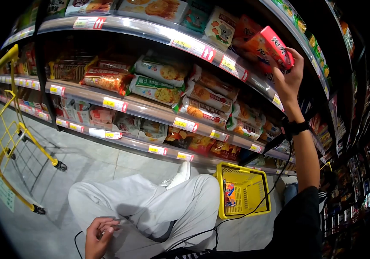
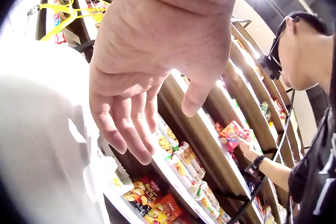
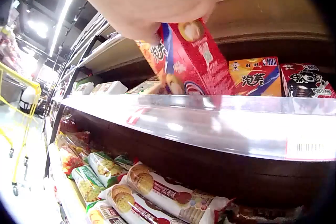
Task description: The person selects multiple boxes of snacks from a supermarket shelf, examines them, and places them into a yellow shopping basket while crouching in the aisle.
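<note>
My right hand [image 1: 289,77] grips a red snack box [image 1: 276,45] with pictures of round puffs, at the front of the upper shelf. In the right wrist view the box [image 3: 197,61] tilts above the clear shelf lip, thumb and fingers at its upper end. Beside it on that shelf stand an orange puff box [image 3: 257,77] and a black-and-red box [image 3: 310,79]. My left hand [image 1: 100,236] hangs loosely over my lap, fingers relaxed and holding nothing. The left wrist view shows that palm [image 2: 163,40] with bent, separated fingers.
A yellow basket [image 1: 256,187] with an orange-and-blue packet [image 1: 230,194] inside stands on the floor by my knee. A yellow cart [image 1: 38,144] is at the left. Lower shelves hold bagged biscuits [image 1: 157,90]. A black cable [image 1: 258,209] runs from my right wrist across the basket.
</note>
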Action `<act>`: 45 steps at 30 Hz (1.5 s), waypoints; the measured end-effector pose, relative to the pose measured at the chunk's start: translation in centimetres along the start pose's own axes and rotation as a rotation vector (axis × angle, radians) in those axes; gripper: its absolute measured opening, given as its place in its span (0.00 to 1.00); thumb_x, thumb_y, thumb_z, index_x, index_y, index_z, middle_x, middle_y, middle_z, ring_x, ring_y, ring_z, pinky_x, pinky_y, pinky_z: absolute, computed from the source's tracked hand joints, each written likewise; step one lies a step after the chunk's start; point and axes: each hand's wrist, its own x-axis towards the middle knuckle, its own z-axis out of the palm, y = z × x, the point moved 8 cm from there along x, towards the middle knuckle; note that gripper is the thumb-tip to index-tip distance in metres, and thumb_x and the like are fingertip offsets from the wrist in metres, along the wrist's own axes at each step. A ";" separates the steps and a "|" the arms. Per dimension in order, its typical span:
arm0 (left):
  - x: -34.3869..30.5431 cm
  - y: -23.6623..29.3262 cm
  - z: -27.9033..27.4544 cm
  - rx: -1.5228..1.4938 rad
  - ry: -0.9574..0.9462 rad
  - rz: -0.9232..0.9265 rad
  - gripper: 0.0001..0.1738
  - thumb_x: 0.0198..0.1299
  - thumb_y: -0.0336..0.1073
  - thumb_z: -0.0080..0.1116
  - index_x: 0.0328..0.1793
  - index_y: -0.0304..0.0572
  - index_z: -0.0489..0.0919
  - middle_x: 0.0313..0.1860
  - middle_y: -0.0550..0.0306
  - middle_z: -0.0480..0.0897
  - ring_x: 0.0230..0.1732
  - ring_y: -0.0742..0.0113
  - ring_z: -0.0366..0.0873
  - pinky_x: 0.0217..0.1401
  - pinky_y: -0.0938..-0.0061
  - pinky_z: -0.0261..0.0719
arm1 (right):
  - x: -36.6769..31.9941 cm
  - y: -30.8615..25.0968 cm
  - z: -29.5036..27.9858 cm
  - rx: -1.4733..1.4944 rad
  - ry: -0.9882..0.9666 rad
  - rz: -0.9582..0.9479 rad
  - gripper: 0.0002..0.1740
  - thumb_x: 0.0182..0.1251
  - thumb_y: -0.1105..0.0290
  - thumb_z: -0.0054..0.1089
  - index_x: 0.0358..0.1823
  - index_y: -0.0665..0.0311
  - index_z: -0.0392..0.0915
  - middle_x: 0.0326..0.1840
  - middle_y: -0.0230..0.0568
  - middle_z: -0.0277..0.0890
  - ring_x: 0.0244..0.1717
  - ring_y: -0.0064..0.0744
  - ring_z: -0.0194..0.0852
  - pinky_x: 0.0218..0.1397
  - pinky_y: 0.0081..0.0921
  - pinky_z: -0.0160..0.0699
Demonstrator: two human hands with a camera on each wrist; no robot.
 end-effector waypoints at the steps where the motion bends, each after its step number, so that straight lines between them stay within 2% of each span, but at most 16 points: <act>1: 0.0 0.2 0.3 0.016 -0.006 -0.011 0.18 0.72 0.35 0.62 0.60 0.28 0.77 0.51 0.43 0.87 0.49 0.60 0.86 0.59 0.67 0.82 | -0.3 -0.3 -1.0 0.025 0.082 -0.031 0.27 0.59 0.67 0.80 0.57 0.65 0.76 0.53 0.42 0.73 0.52 0.38 0.79 0.54 0.33 0.79; 4: 0.1 0.4 1.0 0.022 -0.021 -0.020 0.18 0.72 0.34 0.61 0.61 0.28 0.76 0.52 0.42 0.87 0.50 0.60 0.86 0.60 0.66 0.82 | -1.3 -2.1 -4.0 0.083 0.344 -0.193 0.36 0.56 0.72 0.84 0.62 0.65 0.71 0.58 0.43 0.72 0.53 0.31 0.78 0.46 0.22 0.79; 6: 0.3 0.5 1.4 0.015 -0.033 -0.019 0.18 0.72 0.33 0.61 0.61 0.28 0.76 0.53 0.42 0.87 0.50 0.60 0.86 0.60 0.66 0.82 | -2.4 -5.1 -6.0 0.112 0.433 -0.209 0.39 0.58 0.76 0.82 0.65 0.67 0.64 0.62 0.48 0.71 0.59 0.35 0.78 0.59 0.32 0.86; 8: 0.5 0.5 1.9 -0.004 -0.057 -0.045 0.18 0.69 0.25 0.59 0.63 0.27 0.75 0.54 0.44 0.88 0.52 0.64 0.86 0.63 0.71 0.79 | -3.7 -9.4 -8.2 -0.015 0.477 -0.194 0.40 0.60 0.76 0.80 0.69 0.66 0.62 0.62 0.50 0.72 0.61 0.38 0.78 0.60 0.33 0.87; 11: 1.1 1.8 3.8 0.043 -0.085 -0.043 0.18 0.70 0.26 0.59 0.64 0.27 0.75 0.54 0.45 0.88 0.52 0.65 0.85 0.64 0.71 0.79 | -7.8 -12.5 -8.7 0.349 0.349 0.173 0.37 0.70 0.72 0.72 0.75 0.66 0.61 0.69 0.49 0.72 0.62 0.35 0.79 0.68 0.34 0.82; 14: 1.4 1.9 6.0 0.016 -0.145 -0.014 0.23 0.68 0.25 0.61 0.67 0.27 0.73 0.58 0.45 0.85 0.56 0.64 0.84 0.65 0.70 0.77 | -13.7 -15.2 -6.7 0.428 0.037 0.477 0.35 0.75 0.64 0.66 0.78 0.66 0.62 0.70 0.43 0.72 0.62 0.28 0.78 0.68 0.29 0.79; 16: 1.6 2.0 7.5 0.016 -0.179 0.004 0.29 0.65 0.23 0.63 0.71 0.29 0.70 0.61 0.45 0.84 0.58 0.62 0.83 0.67 0.69 0.76 | -18.0 -17.9 -2.9 0.832 -0.121 0.834 0.36 0.72 0.67 0.70 0.75 0.68 0.61 0.67 0.47 0.73 0.60 0.26 0.78 0.61 0.24 0.82; 18: 1.7 1.9 8.9 -0.007 -0.199 -0.003 0.34 0.62 0.21 0.66 0.74 0.31 0.68 0.61 0.47 0.83 0.59 0.62 0.83 0.68 0.68 0.76 | -23.0 -21.9 0.4 1.307 -0.205 1.340 0.34 0.74 0.69 0.67 0.74 0.69 0.61 0.64 0.46 0.76 0.57 0.25 0.80 0.63 0.25 0.81; 22: 1.6 1.9 10.9 0.036 -0.278 -0.015 0.33 0.62 0.21 0.67 0.73 0.33 0.68 0.61 0.50 0.83 0.61 0.64 0.82 0.69 0.69 0.76 | -28.4 -26.5 2.1 1.454 -0.260 1.568 0.29 0.78 0.72 0.61 0.75 0.69 0.60 0.60 0.46 0.80 0.57 0.25 0.80 0.61 0.25 0.82; 26: 1.2 -0.1 11.4 0.021 -0.266 -0.142 0.23 0.67 0.25 0.66 0.66 0.33 0.72 0.58 0.54 0.86 0.59 0.70 0.83 0.63 0.72 0.80 | -31.7 -28.8 2.4 1.431 -0.374 1.757 0.28 0.80 0.71 0.59 0.74 0.69 0.60 0.62 0.47 0.78 0.58 0.25 0.80 0.62 0.24 0.81; 28: 1.1 -0.6 11.4 -0.118 -0.162 -0.259 0.20 0.70 0.25 0.63 0.65 0.33 0.73 0.57 0.53 0.87 0.57 0.71 0.84 0.61 0.75 0.81 | -33.2 -29.4 2.2 1.446 -0.379 1.809 0.30 0.80 0.70 0.60 0.76 0.68 0.59 0.65 0.48 0.77 0.60 0.26 0.79 0.63 0.25 0.81; 31: 1.3 -1.5 10.8 -0.249 -0.146 -0.209 0.20 0.73 0.26 0.60 0.68 0.29 0.72 0.59 0.47 0.87 0.58 0.69 0.85 0.62 0.75 0.82 | -34.7 -30.4 2.0 1.544 -0.391 1.848 0.36 0.79 0.72 0.60 0.81 0.66 0.52 0.68 0.49 0.76 0.64 0.30 0.77 0.67 0.30 0.79; 36: 1.5 -1.7 10.5 -0.237 -0.085 -0.205 0.19 0.75 0.28 0.57 0.67 0.27 0.72 0.59 0.46 0.87 0.58 0.67 0.85 0.61 0.74 0.82 | -36.5 -31.6 0.9 1.513 -0.561 1.832 0.38 0.76 0.76 0.61 0.81 0.65 0.53 0.71 0.52 0.73 0.68 0.32 0.75 0.70 0.32 0.76; 38: 1.8 -1.6 10.3 -0.230 -0.067 -0.153 0.18 0.76 0.29 0.55 0.67 0.27 0.72 0.59 0.46 0.87 0.57 0.67 0.85 0.60 0.74 0.82 | -36.5 -32.2 0.8 1.550 -0.596 1.748 0.37 0.75 0.76 0.61 0.81 0.66 0.53 0.72 0.53 0.72 0.70 0.33 0.74 0.71 0.33 0.76; 39: 1.9 -1.7 10.2 -0.109 -0.026 -0.189 0.32 0.70 0.43 0.59 0.71 0.25 0.71 0.60 0.42 0.85 0.58 0.62 0.85 0.64 0.70 0.82 | -36.6 -32.5 0.8 1.562 -0.605 1.782 0.37 0.75 0.76 0.62 0.80 0.69 0.54 0.73 0.53 0.71 0.70 0.33 0.73 0.72 0.33 0.75; 45: 2.2 -1.6 10.3 -0.145 -0.034 -0.194 0.32 0.71 0.42 0.59 0.73 0.25 0.71 0.62 0.42 0.85 0.60 0.61 0.85 0.66 0.69 0.81 | -37.2 -32.3 0.6 1.483 -0.643 1.809 0.31 0.78 0.71 0.60 0.76 0.75 0.60 0.68 0.51 0.77 0.67 0.31 0.77 0.69 0.30 0.77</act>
